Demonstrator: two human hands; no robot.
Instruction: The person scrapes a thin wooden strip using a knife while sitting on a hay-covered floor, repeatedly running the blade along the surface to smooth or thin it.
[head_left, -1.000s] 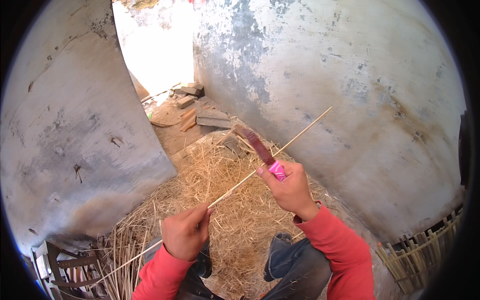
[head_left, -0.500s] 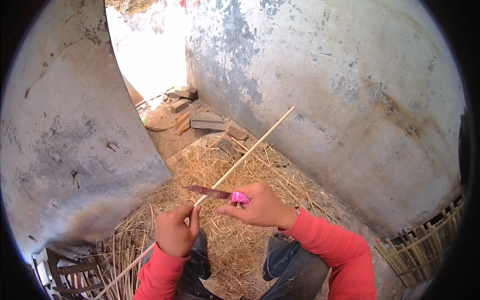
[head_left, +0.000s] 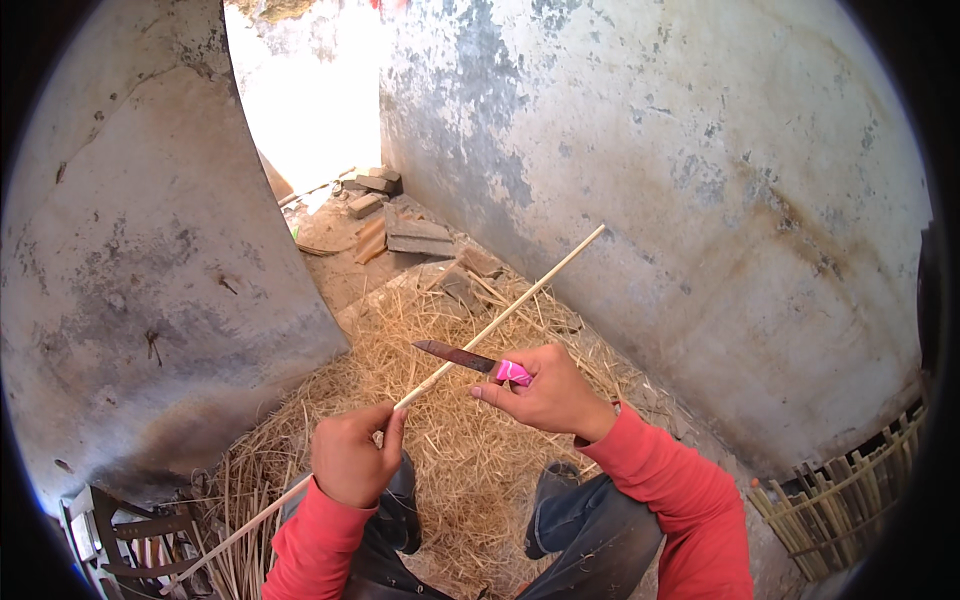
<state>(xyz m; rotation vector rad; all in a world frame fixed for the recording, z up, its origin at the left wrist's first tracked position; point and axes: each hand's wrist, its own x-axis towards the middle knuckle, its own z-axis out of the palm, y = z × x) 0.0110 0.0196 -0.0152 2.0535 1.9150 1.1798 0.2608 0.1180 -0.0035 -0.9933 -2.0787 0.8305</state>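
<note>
My left hand [head_left: 352, 452] is closed around a long, thin, pale bamboo stick [head_left: 548, 278]. The stick slants from the lower left, under my left forearm, up toward the right-hand wall. In my right hand [head_left: 556, 392] is a knife [head_left: 455, 355] with a dark, rust-brown blade and a pink wrapped handle. Its blade points left and crosses the stick a little beyond my left hand. Whether the edge touches the stick I cannot tell.
Shavings [head_left: 450, 470] cover the ground between my legs. Bricks and broken blocks [head_left: 415, 238] lie ahead by a bright opening. Walls rise on both sides. A slatted bamboo basket [head_left: 850, 500] stands at lower right, a dark rack-like object [head_left: 140, 540] at lower left.
The knife and my right hand have moved right and slightly up along the stick, away from my left hand. The stick's far end has shifted slightly right and down.
</note>
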